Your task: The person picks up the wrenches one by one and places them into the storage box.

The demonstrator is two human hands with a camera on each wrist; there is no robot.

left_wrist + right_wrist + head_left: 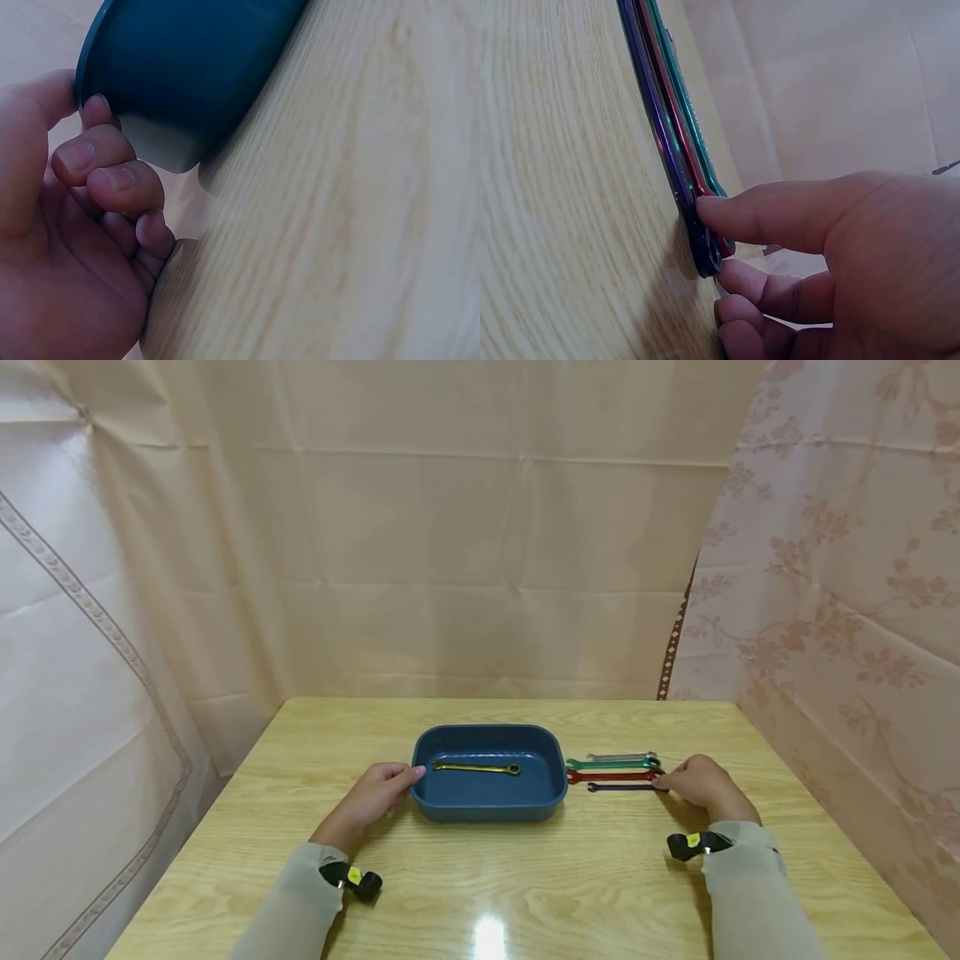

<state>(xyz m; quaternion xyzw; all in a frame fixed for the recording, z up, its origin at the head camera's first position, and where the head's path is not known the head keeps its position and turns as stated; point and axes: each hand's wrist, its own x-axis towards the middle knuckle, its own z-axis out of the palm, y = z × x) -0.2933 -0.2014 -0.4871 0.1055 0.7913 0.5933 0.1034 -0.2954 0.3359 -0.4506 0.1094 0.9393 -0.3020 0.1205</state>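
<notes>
My left hand [378,795] holds the left rim of a blue plastic basin [487,814], thumb over the edge and curled fingers outside its wall, as the left wrist view shows. A gold combination wrench [476,767] lies inside on the basin's floor. To the right, my right hand [705,783] pinches the ring end of a purple wrench [660,124] between thumb and index finger. Beside it lie a red wrench [611,777], a green wrench [611,764] and a silver wrench [621,757], roughly parallel. The silver one is mostly hidden in the right wrist view.
The basin and wrenches are on a light wood-grain table [592,877]. Behind it hangs a beige cloth [480,543], with a floral cloth [862,593] along the right side. The left ends of the green and red wrenches reach close to the basin's right wall.
</notes>
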